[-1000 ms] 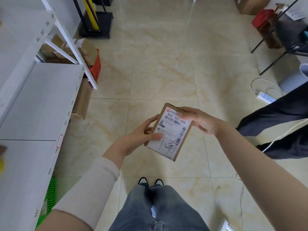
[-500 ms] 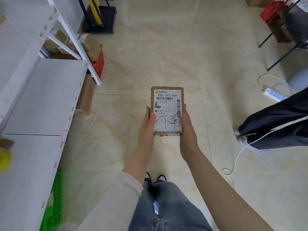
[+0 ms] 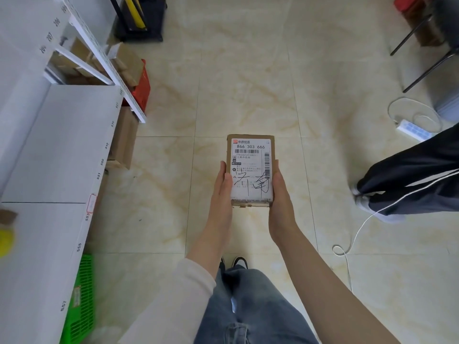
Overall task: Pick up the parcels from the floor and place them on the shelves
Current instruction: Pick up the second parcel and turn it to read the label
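I have the cardboard parcel lifted clear of the tiled floor and held out in front of me, label face up, with the printed number and the handwritten marking turned toward me. My left hand presses along its left edge and my right hand along its right edge, so the grip is a two-handed clamp on the parcel, thumbs lying up its sides.

I judge the pickup step done and the carry in hand: the label looks set for reading, probably to match it to a slot. The white shelf stands to my left, well apart from the parcel, its front edge carrying numbered tags. Brown boxes sit below it, with a red crate further along.

The next move calls for a turn to the left and a reach across to a bare part of the shelf, keeping the parcel level. Another person's legs and a white cable lie to my right, so I would step away from those.
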Demonstrator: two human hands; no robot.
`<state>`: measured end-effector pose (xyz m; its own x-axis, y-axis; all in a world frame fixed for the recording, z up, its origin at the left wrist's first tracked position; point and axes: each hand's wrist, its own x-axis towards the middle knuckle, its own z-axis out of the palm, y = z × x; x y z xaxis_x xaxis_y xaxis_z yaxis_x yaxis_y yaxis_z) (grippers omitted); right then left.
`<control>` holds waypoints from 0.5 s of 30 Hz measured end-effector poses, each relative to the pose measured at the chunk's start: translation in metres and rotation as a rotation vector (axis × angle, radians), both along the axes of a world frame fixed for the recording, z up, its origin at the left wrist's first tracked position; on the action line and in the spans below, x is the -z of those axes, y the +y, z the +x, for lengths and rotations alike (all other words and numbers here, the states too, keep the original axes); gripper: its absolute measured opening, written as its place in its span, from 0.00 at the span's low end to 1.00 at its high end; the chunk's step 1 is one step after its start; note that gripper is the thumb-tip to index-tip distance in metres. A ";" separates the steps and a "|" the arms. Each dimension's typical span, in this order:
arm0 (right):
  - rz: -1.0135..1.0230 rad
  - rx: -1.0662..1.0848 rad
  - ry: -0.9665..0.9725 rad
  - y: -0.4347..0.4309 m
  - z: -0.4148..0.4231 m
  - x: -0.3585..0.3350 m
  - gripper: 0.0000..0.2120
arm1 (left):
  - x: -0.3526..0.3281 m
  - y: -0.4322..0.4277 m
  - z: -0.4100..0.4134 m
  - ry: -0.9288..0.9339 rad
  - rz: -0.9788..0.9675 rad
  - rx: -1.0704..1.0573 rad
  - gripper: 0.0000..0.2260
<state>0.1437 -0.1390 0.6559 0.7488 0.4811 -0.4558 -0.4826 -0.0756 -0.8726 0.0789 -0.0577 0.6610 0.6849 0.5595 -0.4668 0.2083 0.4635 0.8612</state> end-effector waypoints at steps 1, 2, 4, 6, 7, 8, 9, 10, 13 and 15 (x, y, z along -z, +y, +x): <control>0.002 0.001 -0.004 0.000 0.005 -0.001 0.31 | -0.002 0.001 0.005 -0.011 -0.002 -0.001 0.26; 0.009 0.003 -0.009 0.001 0.012 -0.001 0.30 | -0.002 0.002 0.011 -0.020 0.001 -0.004 0.26; 0.018 0.010 -0.021 0.005 0.024 -0.003 0.27 | -0.002 0.007 0.024 -0.037 0.013 0.001 0.30; 0.013 0.013 -0.026 0.012 0.036 -0.004 0.25 | -0.001 0.013 0.036 -0.039 0.012 -0.002 0.32; 0.003 0.011 -0.028 0.017 0.042 -0.004 0.25 | 0.000 0.018 0.041 -0.037 0.007 -0.010 0.32; -0.007 0.006 -0.034 0.022 0.048 -0.003 0.24 | 0.001 0.023 0.048 -0.033 0.002 -0.022 0.33; -0.015 -0.003 -0.041 0.029 0.055 -0.002 0.24 | 0.001 0.030 0.055 -0.031 -0.002 -0.032 0.34; -0.020 -0.011 -0.044 0.038 0.064 0.000 0.24 | 0.003 0.038 0.064 -0.030 -0.010 -0.042 0.36; -0.036 -0.028 -0.050 0.070 0.096 0.006 0.24 | 0.008 0.067 0.095 -0.013 -0.039 -0.070 0.37; -0.037 -0.016 -0.044 0.096 0.124 0.010 0.24 | 0.015 0.094 0.123 -0.009 -0.040 -0.072 0.29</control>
<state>0.2679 -0.0434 0.6461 0.7607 0.4767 -0.4404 -0.4425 -0.1156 -0.8893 0.2018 0.0360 0.6461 0.6481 0.5881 -0.4838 0.1657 0.5112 0.8434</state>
